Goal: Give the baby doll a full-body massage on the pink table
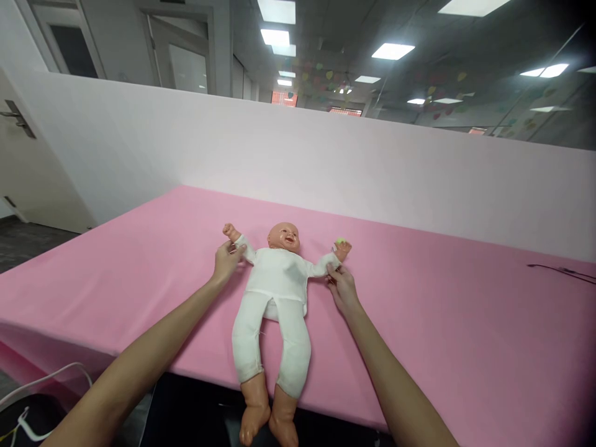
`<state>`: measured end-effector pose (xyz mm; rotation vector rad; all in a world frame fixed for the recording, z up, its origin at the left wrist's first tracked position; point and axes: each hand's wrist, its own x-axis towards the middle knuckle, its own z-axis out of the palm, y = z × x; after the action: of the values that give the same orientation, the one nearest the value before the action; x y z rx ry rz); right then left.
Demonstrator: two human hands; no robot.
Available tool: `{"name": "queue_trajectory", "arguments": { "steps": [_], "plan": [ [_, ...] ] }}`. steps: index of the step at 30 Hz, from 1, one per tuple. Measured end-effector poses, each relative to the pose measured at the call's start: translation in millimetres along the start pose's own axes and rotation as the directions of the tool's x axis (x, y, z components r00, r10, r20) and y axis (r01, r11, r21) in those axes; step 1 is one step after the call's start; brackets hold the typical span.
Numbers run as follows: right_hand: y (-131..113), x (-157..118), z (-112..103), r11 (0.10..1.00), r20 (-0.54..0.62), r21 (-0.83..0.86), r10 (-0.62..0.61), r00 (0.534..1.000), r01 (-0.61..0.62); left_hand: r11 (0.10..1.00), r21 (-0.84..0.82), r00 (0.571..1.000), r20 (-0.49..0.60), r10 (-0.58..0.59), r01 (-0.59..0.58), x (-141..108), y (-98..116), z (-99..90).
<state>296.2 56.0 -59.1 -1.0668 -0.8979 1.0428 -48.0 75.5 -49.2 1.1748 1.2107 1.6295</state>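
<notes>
A baby doll (279,279) with a cloth body in white and a bald plastic head lies face up on a pink tablecloth (442,323). Its bare plastic feet hang past the table's front edge. My left hand (228,261) is closed on the doll's arm at the left, near the wrist. At the right, my right hand (342,285) pinches the doll's other arm by its white cloth. Both doll arms are spread outward and raised. Something small and yellow-green (341,241) shows at the doll's right-side hand; I cannot make out what it is.
A white partition wall (326,161) rises behind the table. A thin black cable (561,270) lies on the cloth at the far right. White cables (51,375) hang at the lower left, and a door (32,149) stands at the left.
</notes>
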Motion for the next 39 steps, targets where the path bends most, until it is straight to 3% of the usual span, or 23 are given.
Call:
{"name": "queue_trajectory", "arguments": {
  "steps": [2, 4, 7, 9, 11, 13, 15, 16, 18, 20, 23, 26, 28, 30, 32, 34, 36, 39],
  "plan": [
    [0.0, 2.7, -4.2, 0.996, -0.009, 0.065, 0.06, 0.998, -0.059, 0.99, -0.063, 0.99, -0.044, -0.13, 0.128, 4.6, -2.0, -3.2],
    [-3.6, 1.2, -3.7, 0.997, 0.022, 0.074, 0.036, 0.999, -0.038, 0.985, -0.095, 0.988, -0.043, -0.148, 0.143, 5.3, 0.0, -4.2],
    [-11.7, -7.1, 4.4, 0.996, 0.155, -0.029, -0.077, 0.985, 0.083, 0.999, -0.048, 0.998, 0.054, 0.016, -0.013, -0.7, 7.5, -1.0],
    [-15.8, -14.6, 11.6, 0.972, 0.301, -0.153, -0.124, 0.945, 0.177, 0.987, 0.024, 0.974, 0.17, 0.152, -0.159, -6.3, 10.7, 2.4],
    [-17.9, -22.1, 17.7, 0.926, 0.456, -0.277, -0.108, 0.883, 0.256, 0.935, 0.1, 0.894, 0.343, 0.289, -0.34, -10.3, 9.9, 4.6],
    [-19.1, -28.1, 21.5, 0.883, 0.559, -0.353, -0.068, 0.826, 0.311, 0.827, 0.146, 0.752, 0.522, 0.402, -0.544, -11.5, 6.0, 4.9],
    [-20.5, -31.9, 23.1, 0.855, 0.597, -0.382, -0.061, 0.8, 0.351, 0.716, 0.164, 0.629, 0.634, 0.45, -0.678, -10.9, 1.9, 3.7],
    [-21.3, -32.8, 23.4, 0.851, 0.596, -0.383, -0.07, 0.8, 0.359, 0.688, 0.174, 0.606, 0.651, 0.456, -0.705, -10.6, 0.7, 3.0],
    [-22.4, -32.9, 23.6, 0.865, 0.561, -0.365, -0.09, 0.823, 0.344, 0.7, 0.199, 0.638, 0.627, 0.447, -0.686, -10.8, 0.7, 2.1],
    [-22.2, -30.5, 23.3, 0.901, 0.488, -0.319, -0.109, 0.866, 0.293, 0.781, 0.222, 0.739, 0.544, 0.397, -0.583, -12.0, 3.2, 2.7],
    [-19.3, -22.7, 20.8, 0.963, 0.285, -0.198, -0.119, 0.951, 0.18, 0.918, 0.183, 0.899, 0.34, 0.276, -0.351, -11.6, 6.2, 5.2],
    [-15.9, -11.5, 13.7, 0.995, 0.083, -0.033, -0.09, 0.993, 0.093, 0.984, 0.057, 0.982, 0.1, 0.162, -0.168, -3.8, 2.9, 4.2],
    [-14.9, -3.5, 5.7, 0.997, 0.008, 0.026, -0.072, 0.997, 0.072, 1.0, 0.001, 0.998, -0.068, 0.016, -0.016, 4.9, -2.2, -1.5],
    [-15.0, 4.1, -5.2, 0.998, -0.066, 0.023, -0.048, 0.997, 0.05, 0.995, 0.017, 0.971, -0.217, -0.097, 0.103, 14.1, -6.7, -12.0],
    [-15.8, 10.4, -18.3, 0.999, -0.154, -0.036, -0.016, 0.988, 0.01, 0.979, 0.154, 0.951, -0.299, -0.08, 0.131, 21.9, -8.6, -25.6],
    [-16.9, 14.9, -32.7, 0.987, -0.247, -0.156, -0.002, 0.969, -0.038, 0.909, 0.393, 0.96, -0.28, -0.027, 0.141, 27.3, -7.2, -39.0],
    [-17.9, 17.4, -46.2, 0.944, -0.31, -0.316, -0.011, 0.951, -0.092, 0.755, 0.632, 0.973, -0.228, -0.035, 0.176, 30.1, -3.8, -48.8],
    [-19.6, 17.9, -60.0, 0.809, -0.285, -0.575, -0.061, 0.957, -0.12, 0.539, 0.819, 0.979, -0.198, -0.057, 0.197, 30.8, 0.7, -54.7]
  ]
}}
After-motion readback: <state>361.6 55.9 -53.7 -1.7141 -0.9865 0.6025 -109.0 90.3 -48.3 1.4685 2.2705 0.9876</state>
